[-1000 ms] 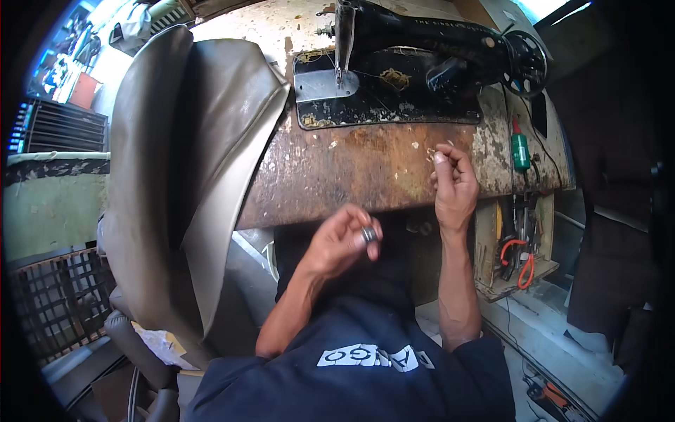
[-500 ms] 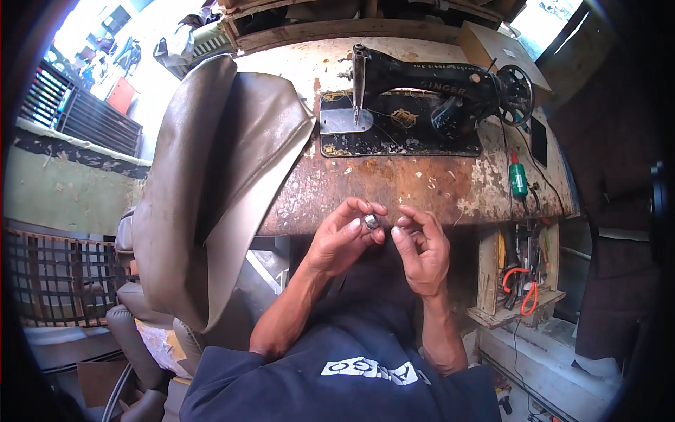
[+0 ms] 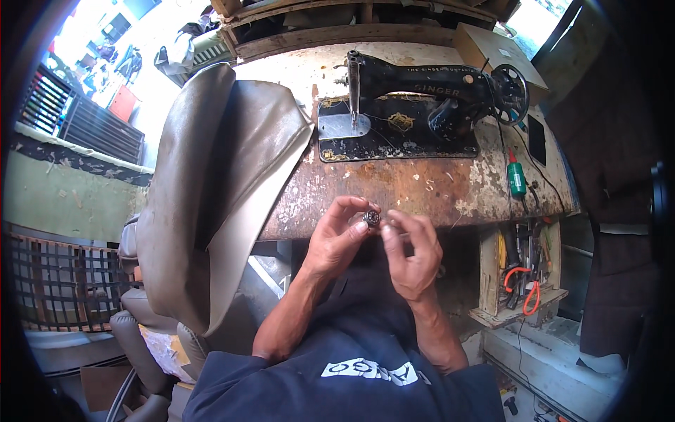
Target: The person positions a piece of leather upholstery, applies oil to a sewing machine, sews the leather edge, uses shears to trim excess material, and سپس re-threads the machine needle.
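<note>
My left hand [image 3: 336, 235] pinches a small, round, dark metal bobbin case [image 3: 373, 219] between thumb and fingertips, just off the table's front edge. Close on its right is my right hand [image 3: 415, 257], thumb and fingers drawn together at the side of the case. Whether a thread or other tiny thing is between those fingertips is too small to tell. Beyond both hands stands a black sewing machine [image 3: 439, 84], its needle over a bare metal plate [image 3: 344, 128].
A large brown leatherette sheet [image 3: 186, 204] drapes over the table's left side. On the worn wooden table [image 3: 394, 184] stand a green bottle [image 3: 517, 179] and a dark phone-like slab [image 3: 537, 143]. At right, a wooden tool rack [image 3: 489, 267] holds orange-handled pliers [image 3: 532, 297].
My right hand has moved left, up to the bobbin case, and its fingers have drawn together. The case has turned in my left hand, showing a darker face.
</note>
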`<state>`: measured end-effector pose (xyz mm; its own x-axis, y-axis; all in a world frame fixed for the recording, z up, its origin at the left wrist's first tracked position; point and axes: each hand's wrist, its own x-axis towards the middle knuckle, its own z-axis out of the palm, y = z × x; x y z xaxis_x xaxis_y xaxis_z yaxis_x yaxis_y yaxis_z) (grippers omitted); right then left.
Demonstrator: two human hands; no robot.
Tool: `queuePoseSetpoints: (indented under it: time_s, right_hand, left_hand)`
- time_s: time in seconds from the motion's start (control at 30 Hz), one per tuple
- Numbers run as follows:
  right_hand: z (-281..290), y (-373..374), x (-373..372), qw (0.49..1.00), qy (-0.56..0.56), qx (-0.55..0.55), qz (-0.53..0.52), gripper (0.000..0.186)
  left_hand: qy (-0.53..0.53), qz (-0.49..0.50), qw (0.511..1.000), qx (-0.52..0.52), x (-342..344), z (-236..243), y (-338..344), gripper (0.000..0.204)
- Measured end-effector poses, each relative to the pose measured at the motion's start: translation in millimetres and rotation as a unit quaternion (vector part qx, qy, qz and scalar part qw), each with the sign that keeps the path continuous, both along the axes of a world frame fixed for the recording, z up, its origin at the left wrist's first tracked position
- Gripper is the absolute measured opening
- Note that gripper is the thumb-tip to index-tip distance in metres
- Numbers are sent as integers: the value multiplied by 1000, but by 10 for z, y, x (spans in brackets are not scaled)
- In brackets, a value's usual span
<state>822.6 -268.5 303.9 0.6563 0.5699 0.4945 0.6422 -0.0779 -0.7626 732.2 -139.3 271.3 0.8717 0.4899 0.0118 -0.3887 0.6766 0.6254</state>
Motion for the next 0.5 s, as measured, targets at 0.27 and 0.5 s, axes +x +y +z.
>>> queuePoseSetpoints:
  time_s: [0.27, 0.5]
  right_hand:
    - [-293, 134, 197, 749, 626, 148, 161, 42]
    - [-298, 189, 261, 696, 660, 182, 214, 36]
  left_hand:
    - [168, 78, 710, 679, 115, 334, 208, 41]
    - [140, 103, 651, 739, 88, 390, 303, 43]
